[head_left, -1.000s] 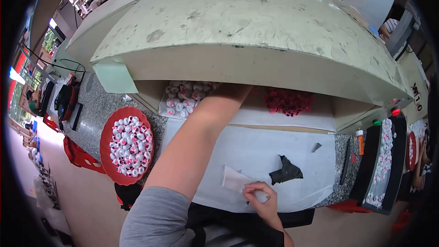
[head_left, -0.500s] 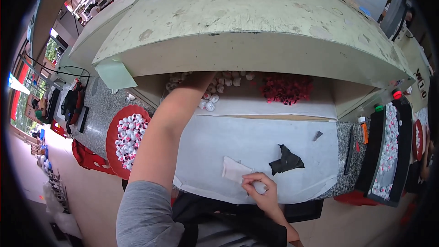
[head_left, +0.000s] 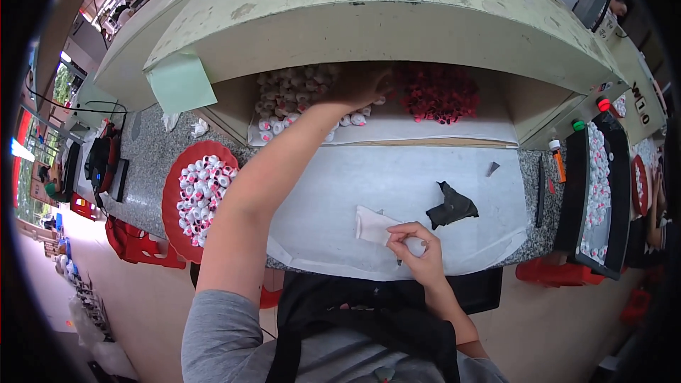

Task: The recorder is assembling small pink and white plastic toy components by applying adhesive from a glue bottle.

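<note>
My left hand (head_left: 360, 86) reaches into the shaded compartment, between a heap of small white pieces with pink marks (head_left: 291, 96) and a pile of small red pieces (head_left: 440, 96). Its fingers are dim, so whether they hold anything is unclear. Over the white paper sheet (head_left: 326, 191), my right hand (head_left: 423, 255) is closed in a pinch; a small dark tip shows below the fingers, too small to name. Touching or close by its fingertips lies a folded white cloth (head_left: 372, 225). A crumpled black cloth (head_left: 452, 206) lies beyond it to the right.
A red scalloped tray (head_left: 172, 198) full of white and pink pieces stands at left. At right are a black bin (head_left: 573, 206) of similar pieces, an orange-labelled tube (head_left: 558, 162) and a thin dark tool (head_left: 540, 191). The compartment's overhang (head_left: 376, 35) crosses above my left hand.
My left hand has moved right inside the compartment, from the white pieces toward the red pile. My right hand keeps its pinch near the white cloth. The view has shifted.
</note>
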A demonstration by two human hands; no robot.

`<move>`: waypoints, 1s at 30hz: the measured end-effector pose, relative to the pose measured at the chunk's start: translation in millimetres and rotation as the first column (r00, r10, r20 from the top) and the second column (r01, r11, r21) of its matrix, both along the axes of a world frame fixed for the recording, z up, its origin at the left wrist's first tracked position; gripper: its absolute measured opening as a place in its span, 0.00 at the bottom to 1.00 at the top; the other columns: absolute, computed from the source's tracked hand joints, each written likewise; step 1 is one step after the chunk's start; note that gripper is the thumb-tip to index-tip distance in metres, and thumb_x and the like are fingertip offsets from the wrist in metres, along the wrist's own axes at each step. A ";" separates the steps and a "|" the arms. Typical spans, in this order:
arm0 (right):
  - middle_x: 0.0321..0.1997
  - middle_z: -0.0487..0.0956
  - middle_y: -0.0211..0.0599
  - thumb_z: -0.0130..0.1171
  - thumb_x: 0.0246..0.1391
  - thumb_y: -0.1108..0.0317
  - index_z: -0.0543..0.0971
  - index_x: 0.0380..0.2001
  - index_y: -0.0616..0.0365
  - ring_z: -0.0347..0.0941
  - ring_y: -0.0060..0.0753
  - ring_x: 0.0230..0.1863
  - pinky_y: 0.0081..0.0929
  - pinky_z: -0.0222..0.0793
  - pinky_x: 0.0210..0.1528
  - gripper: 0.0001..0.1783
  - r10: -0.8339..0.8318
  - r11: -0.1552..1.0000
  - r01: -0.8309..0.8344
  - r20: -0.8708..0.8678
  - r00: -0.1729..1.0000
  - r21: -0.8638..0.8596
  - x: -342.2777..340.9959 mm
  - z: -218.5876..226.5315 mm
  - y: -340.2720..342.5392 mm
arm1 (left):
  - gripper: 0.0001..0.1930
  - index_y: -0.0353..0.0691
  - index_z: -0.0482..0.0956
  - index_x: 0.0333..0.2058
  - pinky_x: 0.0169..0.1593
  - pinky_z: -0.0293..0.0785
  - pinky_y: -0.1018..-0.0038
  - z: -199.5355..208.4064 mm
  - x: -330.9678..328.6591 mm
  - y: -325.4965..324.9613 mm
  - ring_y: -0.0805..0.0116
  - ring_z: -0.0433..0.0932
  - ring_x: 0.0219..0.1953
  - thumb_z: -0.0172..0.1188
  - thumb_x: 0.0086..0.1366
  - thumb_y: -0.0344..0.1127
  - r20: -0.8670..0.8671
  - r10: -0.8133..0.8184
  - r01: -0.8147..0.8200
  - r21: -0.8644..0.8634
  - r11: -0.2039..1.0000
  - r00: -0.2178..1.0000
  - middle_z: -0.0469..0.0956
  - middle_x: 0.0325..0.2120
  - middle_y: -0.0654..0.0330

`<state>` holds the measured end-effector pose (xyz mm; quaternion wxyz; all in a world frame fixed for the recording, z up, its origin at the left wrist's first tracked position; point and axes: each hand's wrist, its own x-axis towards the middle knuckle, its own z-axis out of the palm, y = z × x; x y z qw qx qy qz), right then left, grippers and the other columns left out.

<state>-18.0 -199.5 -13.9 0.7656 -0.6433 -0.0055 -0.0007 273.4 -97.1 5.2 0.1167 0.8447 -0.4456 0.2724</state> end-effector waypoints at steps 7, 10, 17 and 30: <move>0.23 0.71 0.30 0.53 0.38 0.81 0.72 0.30 0.64 0.64 0.17 0.26 0.13 0.60 0.30 0.10 -0.005 0.999 0.006 0.018 1.000 -0.032 -2.5 -1.7 2.1 | 0.09 0.42 0.72 0.32 0.35 0.66 0.71 14.0 -14.3 -4.3 0.63 0.70 0.32 0.53 0.48 0.31 -0.553 0.138 -0.007 0.233 0.972 0.822 0.72 0.25 0.56; 0.27 0.69 0.36 0.50 0.36 0.82 0.66 0.36 0.63 0.64 0.21 0.25 0.15 0.61 0.26 0.18 0.001 0.999 0.002 0.056 0.998 -0.046 -1.9 -8.4 2.4 | 0.10 0.39 0.72 0.33 0.34 0.66 0.74 24.4 -25.7 2.5 0.67 0.71 0.29 0.51 0.48 0.25 -0.713 0.068 -0.013 0.082 0.997 0.698 0.72 0.27 0.58; 0.37 0.57 0.45 0.43 0.28 0.77 0.54 0.35 0.56 0.62 0.29 0.23 0.21 0.62 0.13 0.23 -0.055 0.978 0.040 0.069 0.996 0.205 1.8 -6.0 0.2 | 0.12 0.33 0.69 0.37 0.40 0.67 0.77 39.5 -151.2 57.3 0.71 0.71 0.34 0.49 0.51 0.24 -0.681 -0.568 -0.229 -0.710 0.666 0.461 0.70 0.34 0.57; 0.36 0.62 0.35 0.50 0.40 0.77 0.65 0.39 0.64 0.68 0.30 0.25 0.28 0.69 0.34 0.18 -0.245 0.968 0.236 0.134 0.960 0.081 -15.7 39.4 12.7 | 0.14 0.34 0.68 0.37 0.42 0.67 0.72 -8.3 -253.0 83.4 0.68 0.70 0.37 0.54 0.50 0.25 -0.370 -0.921 -0.660 -0.723 0.205 0.120 0.68 0.38 0.53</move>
